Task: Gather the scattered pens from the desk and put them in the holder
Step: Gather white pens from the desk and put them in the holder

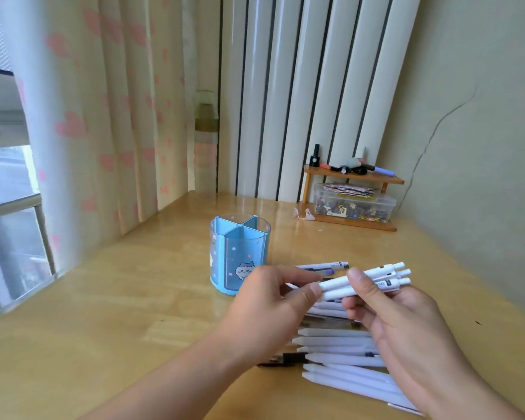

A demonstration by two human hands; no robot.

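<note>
Bare wooden desk point(103, 313) lies open left of the blue divided plastic holder point(238, 253); white pens point(346, 359) crowd its right.

The holder point(239, 253) stands upright on the bench point(103, 313), left of the pens and behind the left hand point(273, 301). Both hands hold a bundle of pens point(364, 281) above the bench, the right hand point(388, 313) to the right of the left. Under and in front of the hands, a pile of pens point(343, 359) lies on the bench. A few more pens point(325, 267) lie just right of the holder. At the far right corner stands a small shelf point(352, 201), with a box point(353, 206) under its top board.
</note>
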